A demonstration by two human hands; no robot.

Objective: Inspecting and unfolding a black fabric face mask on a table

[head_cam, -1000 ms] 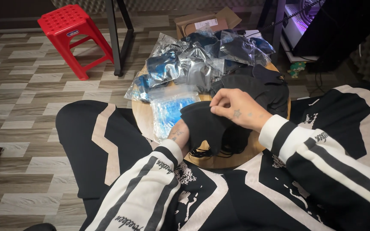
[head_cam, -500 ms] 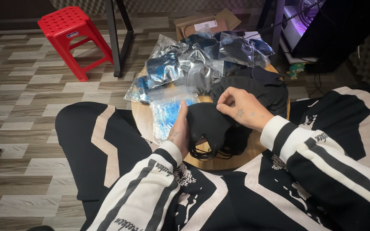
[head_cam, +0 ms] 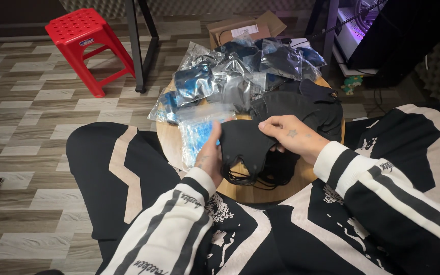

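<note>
Black face mask point(head_cam: 243, 145), ear loops dangling: lies on round wooden table point(head_cam: 169, 140), at its near edge, held from both sides. Left hand point(head_cam: 209, 153) curls against its left edge; right hand point(head_cam: 291, 136) pinches its top edge, fingers bent. Behind: heap of clear plastic bags point(head_cam: 220, 76) (some blue), further black masks point(head_cam: 306, 104). Red stool point(head_cam: 85, 40) on floor.
</note>
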